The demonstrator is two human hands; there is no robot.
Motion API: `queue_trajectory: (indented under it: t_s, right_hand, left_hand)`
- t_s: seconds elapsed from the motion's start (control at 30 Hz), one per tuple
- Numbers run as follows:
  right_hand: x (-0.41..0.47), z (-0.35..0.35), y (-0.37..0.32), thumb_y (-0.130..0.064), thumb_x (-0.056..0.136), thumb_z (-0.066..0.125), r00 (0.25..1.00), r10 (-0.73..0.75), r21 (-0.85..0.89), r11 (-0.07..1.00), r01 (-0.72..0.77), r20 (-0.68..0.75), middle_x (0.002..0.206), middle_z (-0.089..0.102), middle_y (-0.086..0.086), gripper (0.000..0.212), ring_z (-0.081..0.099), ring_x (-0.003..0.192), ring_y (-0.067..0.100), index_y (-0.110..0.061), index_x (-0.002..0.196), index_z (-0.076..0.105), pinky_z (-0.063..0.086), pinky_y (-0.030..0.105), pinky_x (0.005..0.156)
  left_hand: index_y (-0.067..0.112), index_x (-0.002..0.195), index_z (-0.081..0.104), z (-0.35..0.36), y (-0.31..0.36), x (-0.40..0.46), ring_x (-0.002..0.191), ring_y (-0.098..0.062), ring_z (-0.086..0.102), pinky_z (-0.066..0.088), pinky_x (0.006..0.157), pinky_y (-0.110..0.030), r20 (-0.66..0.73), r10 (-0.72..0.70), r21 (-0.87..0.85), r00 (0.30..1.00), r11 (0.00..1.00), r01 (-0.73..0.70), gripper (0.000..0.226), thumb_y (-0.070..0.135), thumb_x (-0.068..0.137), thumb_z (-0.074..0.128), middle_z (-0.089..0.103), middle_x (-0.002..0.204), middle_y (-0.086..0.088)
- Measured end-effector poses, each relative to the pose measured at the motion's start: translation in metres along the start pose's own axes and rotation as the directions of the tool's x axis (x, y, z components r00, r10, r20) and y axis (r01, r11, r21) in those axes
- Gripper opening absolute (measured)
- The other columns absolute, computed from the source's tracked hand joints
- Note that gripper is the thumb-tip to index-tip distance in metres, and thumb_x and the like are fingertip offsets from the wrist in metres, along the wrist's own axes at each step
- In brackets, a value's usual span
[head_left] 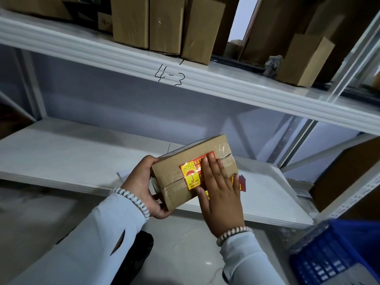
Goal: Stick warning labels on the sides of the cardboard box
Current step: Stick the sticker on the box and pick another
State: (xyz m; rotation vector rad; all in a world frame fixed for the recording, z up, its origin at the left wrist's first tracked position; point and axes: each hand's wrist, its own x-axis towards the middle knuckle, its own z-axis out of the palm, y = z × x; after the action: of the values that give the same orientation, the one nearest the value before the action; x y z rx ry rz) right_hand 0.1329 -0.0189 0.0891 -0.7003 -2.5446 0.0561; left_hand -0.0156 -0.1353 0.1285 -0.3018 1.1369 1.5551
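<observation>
Now right hand (221, 194) lies flat, fingers straight, pressing a label (192, 173) onto the box (174, 171); left hand (144, 188) grips the box's end. One side nearly labelled, others probably left.

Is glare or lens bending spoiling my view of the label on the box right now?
Head view: glare on the clear tape and a small shine on the label, whose umbrella side stays readable; the right hand hides the rest. Wide-angle bending curves the shelf edge; the left hand and box are sharp, lighting dim.
</observation>
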Motion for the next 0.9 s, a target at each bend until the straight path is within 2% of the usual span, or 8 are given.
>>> queue_trajectory:
  t_s: [0.17, 0.3, 0.37, 0.43, 0.57, 0.7, 0.8, 0.9]
  right_hand:
    - [0.000, 0.001, 0.003, -0.054, 0.089, 0.012, 0.998, 0.062, 0.010, 0.998, -0.062, 0.004, 0.157, -0.011, -0.020, 0.066, -0.016, 0.144, -0.002, -0.036, 0.150, -0.006, -0.001, 0.051, 0.119]
    - [0.001, 0.005, 0.015, -0.064, 0.082, -0.003, 0.968, 0.247, 0.019, 0.969, -0.248, 0.041, 0.155, -0.015, -0.020, 0.070, -0.017, 0.145, 0.005, -0.038, 0.146, -0.015, -0.002, 0.055, 0.118]
    - [0.001, 0.007, 0.014, -0.070, 0.077, -0.007, 0.949, 0.309, 0.075, 0.947, -0.313, 0.063, 0.153, -0.021, -0.019, 0.077, -0.016, 0.146, 0.009, -0.035, 0.145, -0.019, -0.002, 0.053, 0.118]
    - [-0.001, 0.008, 0.002, -0.071, 0.081, -0.001, 0.936, 0.346, 0.193, 0.915, -0.353, 0.072, 0.152, -0.025, -0.016, 0.077, -0.017, 0.146, 0.009, -0.032, 0.144, -0.021, 0.001, 0.051, 0.120]
    - [-0.009, 0.013, -0.032, -0.073, 0.082, 0.004, 0.966, 0.244, 0.342, 0.904, -0.258, 0.086, 0.150, -0.032, -0.024, 0.074, -0.024, 0.142, 0.001, -0.041, 0.142, -0.025, -0.005, 0.043, 0.118]
    - [-0.008, 0.017, -0.041, -0.065, 0.081, 0.006, 0.977, 0.201, 0.292, 0.932, -0.213, 0.070, 0.152, -0.029, -0.022, 0.074, -0.024, 0.144, 0.008, -0.039, 0.145, -0.020, -0.005, 0.041, 0.115]
    - [-0.001, 0.019, -0.034, -0.072, 0.079, 0.005, 0.956, 0.293, 0.393, 0.876, -0.279, 0.025, 0.154, -0.021, -0.019, 0.075, -0.020, 0.143, 0.006, -0.040, 0.142, -0.018, 0.000, 0.044, 0.119]
    - [0.007, 0.018, -0.026, -0.065, 0.084, 0.011, 0.927, 0.365, 0.508, 0.785, -0.354, 0.083, 0.151, -0.018, -0.025, 0.066, -0.015, 0.138, -0.004, -0.045, 0.141, -0.016, 0.003, 0.049, 0.118]
  left_hand:
    - [0.028, 0.090, 0.059, 0.002, -0.001, -0.002, 0.099, -0.037, 0.054, 0.046, 0.080, -0.049, 0.002, 0.002, -0.016, 1.000, 1.000, -0.002, 0.032, 0.046, 0.064, 0.064, 0.050, 0.109, -0.018]
    - [0.021, 0.080, 0.054, 0.003, -0.005, -0.002, 0.089, -0.033, 0.053, 0.039, 0.099, -0.047, 0.007, 0.001, -0.055, 1.000, 0.998, -0.001, 0.026, 0.043, 0.070, 0.063, 0.051, 0.094, -0.017]
    - [0.017, 0.078, 0.052, 0.004, -0.005, -0.003, 0.086, -0.032, 0.053, 0.035, 0.105, -0.047, 0.011, 0.002, -0.079, 1.000, 0.997, -0.001, 0.026, 0.042, 0.073, 0.062, 0.051, 0.090, -0.016]
    - [0.014, 0.079, 0.052, 0.008, -0.007, -0.004, 0.083, -0.031, 0.053, 0.035, 0.106, -0.046, 0.017, 0.029, -0.091, 0.999, 0.995, -0.027, 0.029, 0.041, 0.077, 0.060, 0.052, 0.087, -0.017]
    - [0.012, 0.084, 0.056, 0.012, -0.010, 0.000, 0.081, -0.031, 0.055, 0.042, 0.096, -0.045, 0.049, 0.085, -0.065, 0.995, 0.995, -0.082, 0.033, 0.044, 0.078, 0.060, 0.058, 0.086, -0.016]
    - [0.022, 0.115, 0.060, 0.012, -0.014, 0.005, 0.083, -0.030, 0.060, 0.052, 0.068, -0.043, 0.102, 0.056, 0.008, 0.993, 0.998, -0.057, 0.057, 0.045, 0.064, 0.070, 0.065, 0.098, -0.012]
    - [0.021, 0.115, 0.059, 0.014, -0.017, 0.004, 0.087, -0.031, 0.060, 0.050, 0.072, -0.043, 0.094, 0.052, 0.062, 0.994, 0.996, -0.058, 0.053, 0.041, 0.067, 0.070, 0.065, 0.099, -0.013]
    - [0.018, 0.113, 0.059, 0.013, -0.017, 0.004, 0.090, -0.032, 0.060, 0.048, 0.078, -0.043, 0.095, 0.040, 0.094, 0.995, 0.994, -0.049, 0.051, 0.041, 0.069, 0.068, 0.065, 0.102, -0.016]
